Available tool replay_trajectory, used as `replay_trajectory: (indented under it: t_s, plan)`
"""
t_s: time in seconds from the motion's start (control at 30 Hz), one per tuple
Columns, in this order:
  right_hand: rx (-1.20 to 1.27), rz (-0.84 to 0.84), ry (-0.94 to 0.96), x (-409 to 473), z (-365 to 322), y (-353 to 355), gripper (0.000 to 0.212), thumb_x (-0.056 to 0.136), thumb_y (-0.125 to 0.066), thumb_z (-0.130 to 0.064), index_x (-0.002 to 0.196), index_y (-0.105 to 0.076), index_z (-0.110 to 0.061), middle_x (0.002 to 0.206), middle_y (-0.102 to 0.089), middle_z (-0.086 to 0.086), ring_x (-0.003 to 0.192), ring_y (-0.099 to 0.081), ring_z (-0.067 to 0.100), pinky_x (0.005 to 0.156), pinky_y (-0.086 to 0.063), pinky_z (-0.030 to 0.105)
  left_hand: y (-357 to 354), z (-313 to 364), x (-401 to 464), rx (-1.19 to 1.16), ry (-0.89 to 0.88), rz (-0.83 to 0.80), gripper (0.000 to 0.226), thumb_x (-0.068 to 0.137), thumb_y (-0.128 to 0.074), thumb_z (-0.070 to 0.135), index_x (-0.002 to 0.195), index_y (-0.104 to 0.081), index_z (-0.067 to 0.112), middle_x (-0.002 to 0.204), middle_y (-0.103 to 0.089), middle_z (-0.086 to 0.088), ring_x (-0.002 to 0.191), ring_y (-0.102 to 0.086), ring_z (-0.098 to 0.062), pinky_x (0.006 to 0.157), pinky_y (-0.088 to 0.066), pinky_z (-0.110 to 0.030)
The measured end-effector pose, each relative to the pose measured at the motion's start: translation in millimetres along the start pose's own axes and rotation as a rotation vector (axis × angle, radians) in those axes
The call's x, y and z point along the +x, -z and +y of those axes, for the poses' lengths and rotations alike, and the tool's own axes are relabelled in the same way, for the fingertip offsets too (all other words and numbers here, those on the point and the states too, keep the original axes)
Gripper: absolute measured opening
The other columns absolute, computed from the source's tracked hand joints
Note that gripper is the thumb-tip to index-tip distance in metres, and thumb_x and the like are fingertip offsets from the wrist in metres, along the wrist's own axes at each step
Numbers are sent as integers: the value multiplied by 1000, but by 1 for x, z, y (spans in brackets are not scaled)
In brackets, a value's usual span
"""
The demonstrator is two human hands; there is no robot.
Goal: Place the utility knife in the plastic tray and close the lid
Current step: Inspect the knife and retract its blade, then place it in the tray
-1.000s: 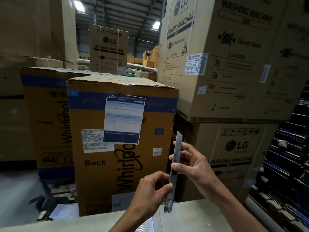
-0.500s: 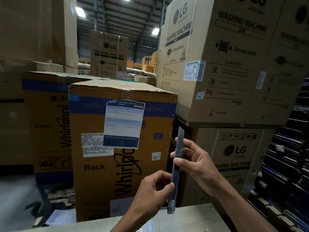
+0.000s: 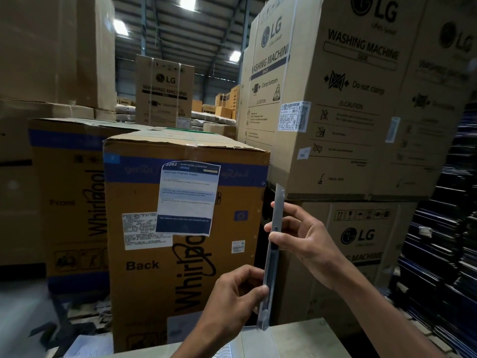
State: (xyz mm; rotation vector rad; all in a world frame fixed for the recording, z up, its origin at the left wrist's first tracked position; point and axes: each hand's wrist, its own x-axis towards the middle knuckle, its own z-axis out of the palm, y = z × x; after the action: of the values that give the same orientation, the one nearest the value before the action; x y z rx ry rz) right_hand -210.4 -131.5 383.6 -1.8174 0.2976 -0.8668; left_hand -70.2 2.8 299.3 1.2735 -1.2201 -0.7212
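Note:
I hold a long, slim grey utility knife [image 3: 269,264] upright and edge-on in front of me, above the near table edge. My right hand [image 3: 307,244] pinches its middle from the right, thumb and fingers on either side. My left hand [image 3: 232,301] grips its lower part from the left. The lower end looks cased in clear plastic [image 3: 262,322]; I cannot tell whether that is the tray. A clear plastic piece [image 3: 249,344] lies flat on the table right below the knife.
A pale table top [image 3: 304,337] runs along the bottom edge. Right behind it stands a Whirlpool carton [image 3: 180,254] with a blue-and-white sheet taped on. Stacked LG washing machine cartons [image 3: 348,112] rise at the right, dark stacked goods [image 3: 444,254] at the far right.
The knife and both hands have risen a little while the view tilted upward. Both grips on the knife look the same.

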Motion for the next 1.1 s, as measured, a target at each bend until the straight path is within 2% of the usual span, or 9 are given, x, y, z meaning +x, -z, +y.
replay_trajectory:
  t_s: [0.17,0.4,0.53,0.8,1.1]
  plan:
    - [-34,-6,30,1,-8,1,66,80,-80,-18,140,-53,-29,112,-72,14,110,-70,28,87,-61,38,1,4,-1,6,-8,6,17,93,-67,13,100,-72,28,97,-75,-2,94,-73,-23,81,-64,-50]
    - [-34,-6,47,2,-11,0,67,80,-79,-17,140,-53,-28,111,-72,14,110,-70,29,87,-60,38,2,6,-1,31,-32,12,20,92,-67,15,98,-72,34,98,-74,0,93,-73,-21,82,-63,-51]
    - [-35,-3,64,1,-11,-1,64,83,-79,-15,140,-54,-29,110,-73,15,108,-71,28,85,-60,33,3,6,0,39,-39,22,20,93,-67,16,97,-72,35,94,-75,1,89,-73,-21,80,-64,-51]
    - [-45,-9,55,1,-7,-3,61,87,-78,-10,140,-54,-30,111,-73,15,110,-71,27,86,-60,30,5,13,11,71,-107,59,17,93,-67,18,104,-71,31,102,-75,2,97,-71,-12,83,-63,-32]
    - [-69,-31,39,2,1,-5,66,83,-82,-23,141,-52,-34,113,-73,13,112,-71,29,94,-60,44,8,23,22,-42,-160,38,18,96,-64,17,106,-72,28,104,-77,4,100,-73,-11,79,-60,-21]
